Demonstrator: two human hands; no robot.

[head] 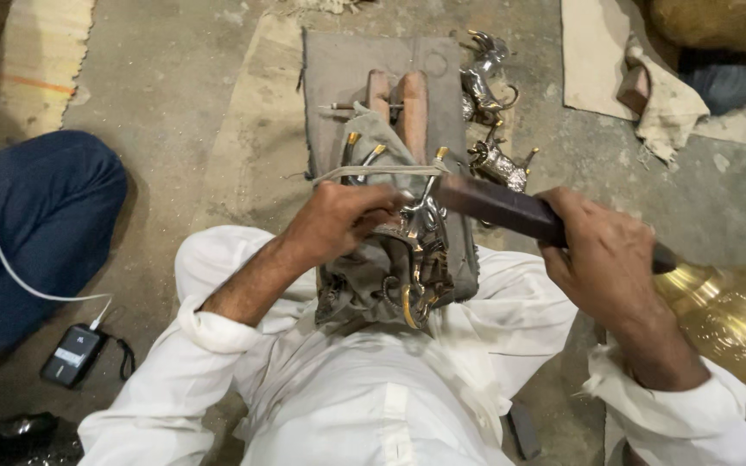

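I sit on the floor in white clothes with a grey cloth (364, 285) across my lap. My left hand (338, 220) presses down on an ornate metal piece (416, 259) of silver and brass colour that rests on the cloth. My right hand (602, 255) grips a long dark flat file (498, 207) whose far end lies on the metal piece, close to my left fingers. A pale cord (373, 171) runs across the cloth just beyond my left hand.
Several small silver metal figures (489, 95) lie beside a grey mat (347, 78) ahead. A large brass vessel (736, 319) stands at right. Another person's blue-clad leg (36, 224) is at left, with a black device (72, 355) on a white cable.
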